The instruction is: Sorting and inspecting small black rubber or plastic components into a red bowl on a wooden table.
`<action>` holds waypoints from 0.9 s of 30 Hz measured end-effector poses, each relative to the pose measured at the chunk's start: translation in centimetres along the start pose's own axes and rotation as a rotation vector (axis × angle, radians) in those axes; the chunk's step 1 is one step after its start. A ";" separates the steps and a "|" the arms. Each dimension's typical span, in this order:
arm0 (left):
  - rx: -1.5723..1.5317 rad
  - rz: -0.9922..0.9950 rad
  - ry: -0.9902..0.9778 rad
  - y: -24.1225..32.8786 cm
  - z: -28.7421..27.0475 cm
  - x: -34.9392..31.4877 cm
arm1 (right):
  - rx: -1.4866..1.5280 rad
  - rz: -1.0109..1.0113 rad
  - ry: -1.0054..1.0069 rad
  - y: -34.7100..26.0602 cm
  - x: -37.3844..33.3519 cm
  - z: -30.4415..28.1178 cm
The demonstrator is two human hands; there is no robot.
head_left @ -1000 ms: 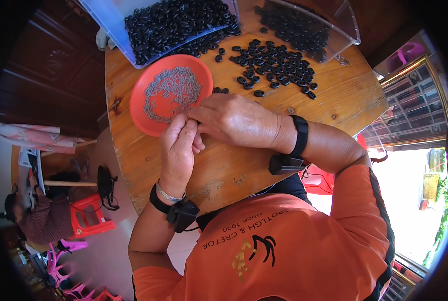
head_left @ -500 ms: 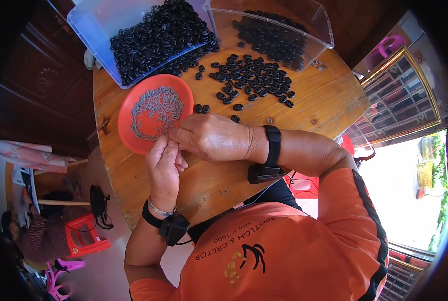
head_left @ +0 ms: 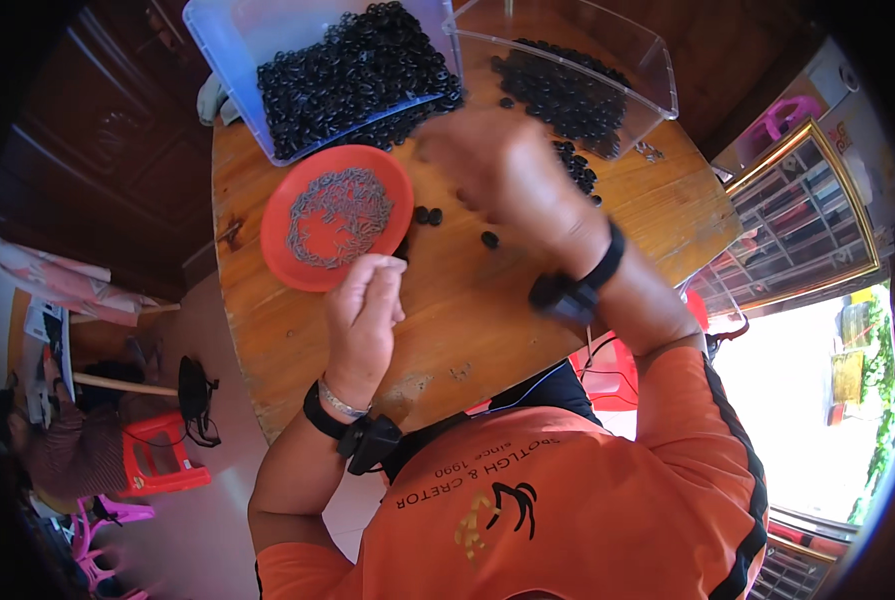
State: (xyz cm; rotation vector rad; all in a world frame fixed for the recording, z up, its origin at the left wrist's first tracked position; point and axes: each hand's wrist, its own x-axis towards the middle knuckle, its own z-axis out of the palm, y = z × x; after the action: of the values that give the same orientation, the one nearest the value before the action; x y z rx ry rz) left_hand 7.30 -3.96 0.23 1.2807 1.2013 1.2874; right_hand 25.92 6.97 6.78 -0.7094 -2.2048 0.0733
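Observation:
My left hand [head_left: 363,315] is closed in a pinch beside the lower rim of an orange plate [head_left: 279,250]. At its fingertips shows a small black piece [head_left: 402,249], mostly hidden by the fingers. Many short grey metal pins [head_left: 312,225], perhaps screws, lie spread in the plate. Smeared by motion, my right hand [head_left: 512,180] is over the loose black oval pieces [head_left: 575,165] on the table and covers most of them. Its fingers are too blurred to read. Two black oval pieces [head_left: 428,215] sit right of the plate, and another black oval piece [head_left: 489,239] lies nearer me.
A clear bin [head_left: 229,100] heaped with black ring-like parts stands at the far left of the wooden table [head_left: 307,350]. Another clear bin [head_left: 657,70] with black pieces is to its right. Red stools [head_left: 167,455] stand on the floor.
My hands have parted. The right one has swung away, up and to the right, over the black pieces; the left one stays by the plate, still pinched. The view has shifted slightly.

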 end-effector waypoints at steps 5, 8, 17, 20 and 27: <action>0.120 0.105 -0.020 -0.3 -3.7 -0.8 | -0.574 0.418 0.207 1.7 5.9 -4.5; 0.188 0.128 -0.010 -1.1 -5.5 -1.2 | -0.761 0.083 0.396 2.9 5.0 -3.7; 0.131 0.141 0.031 -1.9 -6.0 -0.9 | -0.016 0.322 -0.565 0.8 -0.1 6.6; 0.114 0.127 0.045 -2.2 -6.0 -0.5 | -0.079 0.296 -0.632 1.3 -0.4 8.2; 0.233 0.132 -0.009 -1.5 -6.2 0.7 | -0.197 0.234 -0.490 4.1 3.4 9.9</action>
State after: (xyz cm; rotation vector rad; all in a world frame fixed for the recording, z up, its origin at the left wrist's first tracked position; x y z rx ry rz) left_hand 1.04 -3.28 -1.06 1.5543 1.3074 1.2612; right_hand 18.99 13.88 1.22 -1.1585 -2.6043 0.1643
